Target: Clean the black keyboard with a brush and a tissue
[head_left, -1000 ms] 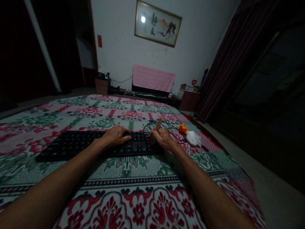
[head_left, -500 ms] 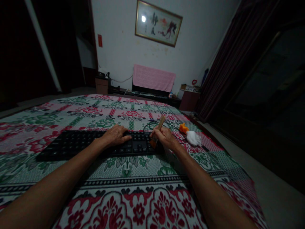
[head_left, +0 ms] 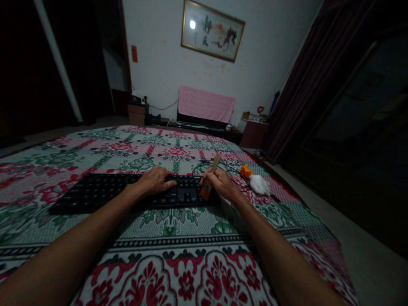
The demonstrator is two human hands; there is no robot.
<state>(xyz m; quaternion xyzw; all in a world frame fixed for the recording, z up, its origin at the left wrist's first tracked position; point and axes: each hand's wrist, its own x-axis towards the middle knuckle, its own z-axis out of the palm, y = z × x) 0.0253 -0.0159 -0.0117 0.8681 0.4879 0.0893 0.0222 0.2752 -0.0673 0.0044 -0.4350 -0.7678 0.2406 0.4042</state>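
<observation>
A black keyboard [head_left: 95, 191] lies across the patterned blanket. My left hand [head_left: 155, 180] rests palm down on its middle, fingers stretched towards the far edge and thumb apart; it covers some keys. Over the number keys at the right end, my right hand [head_left: 221, 183] is closed round a flat paintbrush [head_left: 216, 163] with a wooden handle. The handle points up, and the reddish-brown bristles slant down onto or just above the keys. I cannot tell whether they press on them.
Right of my right hand lie an orange crumpled cloth [head_left: 245, 171] and a white fluffy wad [head_left: 259, 185]. A dark cable [head_left: 199, 166] curls behind the keyboard. The floral blanket [head_left: 165, 272] spreads all around. A pink towel [head_left: 206, 103] hangs by the far wall.
The paintbrush's bristles have shifted very slightly over the keys at the right end. My left hand and the keyboard stay where they were.
</observation>
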